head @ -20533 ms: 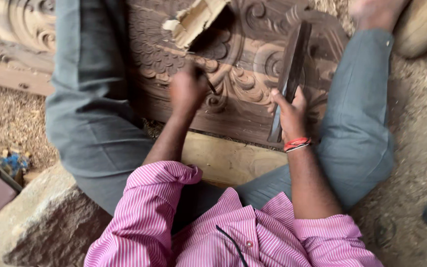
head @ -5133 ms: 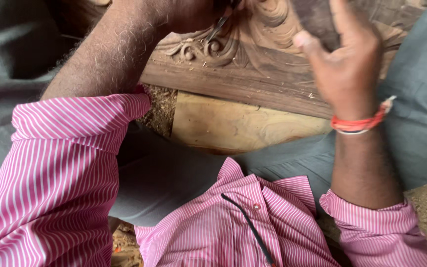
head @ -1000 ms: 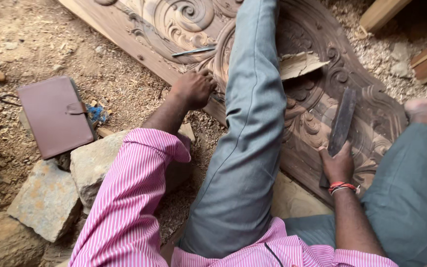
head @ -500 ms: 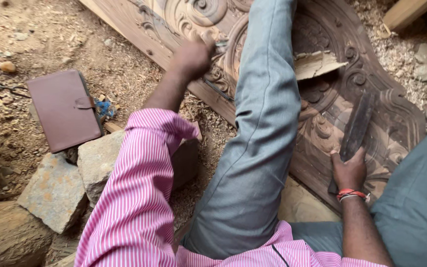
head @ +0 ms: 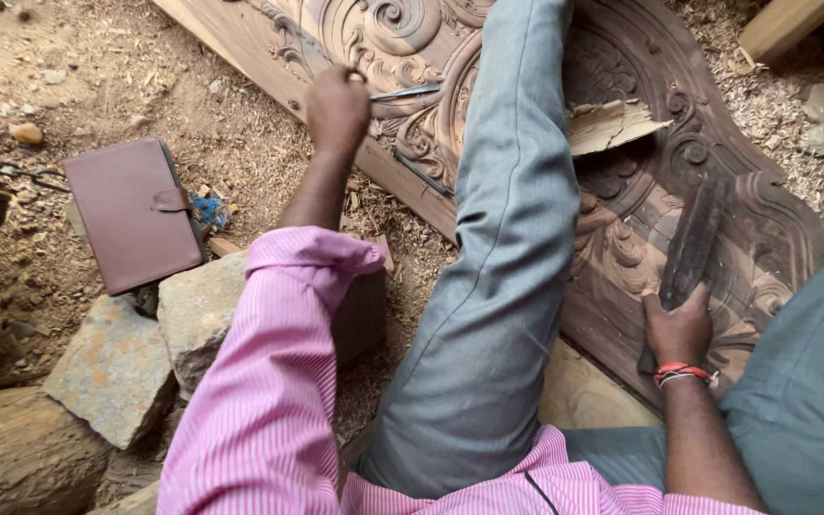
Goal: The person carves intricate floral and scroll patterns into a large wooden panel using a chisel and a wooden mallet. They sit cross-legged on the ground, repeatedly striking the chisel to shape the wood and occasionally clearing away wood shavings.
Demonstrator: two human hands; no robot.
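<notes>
Chisel [head: 404, 92] in closed left hand [head: 338, 107] fingers, right hand [head: 679, 329] fingers gripping mallet [head: 690, 243]

A slim metal chisel [head: 404, 92] lies nearly level on the carved wooden panel [head: 622, 191], its blade pointing toward three o'clock, its near end under the left hand [head: 338, 107]. At four o'clock from it, a dark, flat wooden mallet [head: 689, 250] stands tilted toward one o'clock, gripped low by the right hand [head: 679, 329] and resting on the brown scrollwork.
</notes>
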